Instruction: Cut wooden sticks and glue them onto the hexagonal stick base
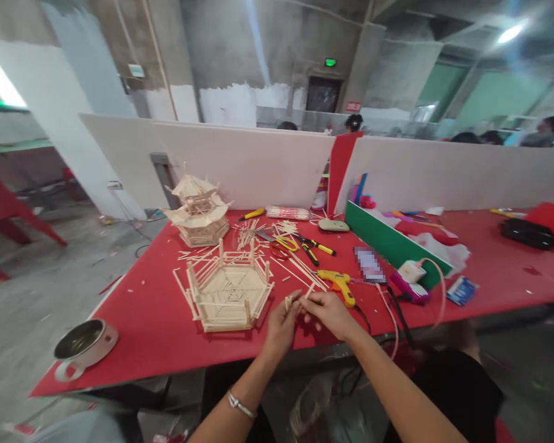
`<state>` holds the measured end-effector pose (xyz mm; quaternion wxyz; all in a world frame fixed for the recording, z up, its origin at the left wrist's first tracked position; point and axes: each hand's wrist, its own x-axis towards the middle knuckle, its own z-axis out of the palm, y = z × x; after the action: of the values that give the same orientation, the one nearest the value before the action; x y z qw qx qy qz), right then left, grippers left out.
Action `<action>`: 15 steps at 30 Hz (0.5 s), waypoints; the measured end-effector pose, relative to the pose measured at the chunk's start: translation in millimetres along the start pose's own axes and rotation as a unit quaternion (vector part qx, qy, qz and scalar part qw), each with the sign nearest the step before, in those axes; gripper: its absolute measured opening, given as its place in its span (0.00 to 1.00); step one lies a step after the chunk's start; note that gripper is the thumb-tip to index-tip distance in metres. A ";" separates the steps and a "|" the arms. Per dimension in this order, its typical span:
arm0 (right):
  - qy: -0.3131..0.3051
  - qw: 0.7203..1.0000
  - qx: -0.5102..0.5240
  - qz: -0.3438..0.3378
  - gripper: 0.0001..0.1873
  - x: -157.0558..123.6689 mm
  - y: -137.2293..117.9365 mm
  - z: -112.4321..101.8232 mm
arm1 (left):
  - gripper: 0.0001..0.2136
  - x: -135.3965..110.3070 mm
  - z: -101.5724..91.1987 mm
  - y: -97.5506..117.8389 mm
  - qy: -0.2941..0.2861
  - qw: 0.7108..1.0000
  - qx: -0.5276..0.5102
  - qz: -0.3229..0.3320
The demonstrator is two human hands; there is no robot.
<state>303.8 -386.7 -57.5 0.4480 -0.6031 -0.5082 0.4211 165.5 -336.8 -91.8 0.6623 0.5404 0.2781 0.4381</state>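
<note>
My left hand (282,323) and my right hand (329,312) meet over the near edge of the red table (157,320), both pinched on thin wooden sticks (300,296) held between them. Just left of my hands lies a hexagonal stick base (229,289) with low railings. Behind it stands a small stick pagoda (199,210). A yellow glue gun (338,283) lies right beside my right hand.
Loose sticks, yellow-handled cutters (314,246) and scissors (284,243) litter the table's middle. A metal bowl (84,341) sits at the near left corner. A green-edged board (388,243), a charger with cables, and white partitions (258,163) bound the right and back. Other people sit beyond the partitions.
</note>
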 end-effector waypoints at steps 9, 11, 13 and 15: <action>0.045 0.980 -0.132 -0.144 0.12 -3.3 -7.2 -4.0 | 0.17 1.2 0.8 2.4 -0.050 0.995 0.085 0.023; 0.061 0.976 -0.145 -0.152 0.13 -6.8 -16.5 -11.3 | 0.17 -0.4 2.8 2.5 -0.055 0.994 0.090 0.009; 0.105 0.968 -0.156 -0.166 0.14 -7.3 -26.5 -16.7 | 0.16 -1.6 3.9 3.8 -0.057 0.994 0.092 0.002; 0.124 0.959 -0.171 -0.189 0.17 -5.4 -35.7 -18.2 | 0.15 -2.4 3.9 5.3 -0.054 0.994 0.092 0.012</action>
<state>312.2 -391.2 -18.2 0.4693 -0.6108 -0.6180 0.1577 166.2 -340.5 -85.9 0.6189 0.6251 0.2744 0.3886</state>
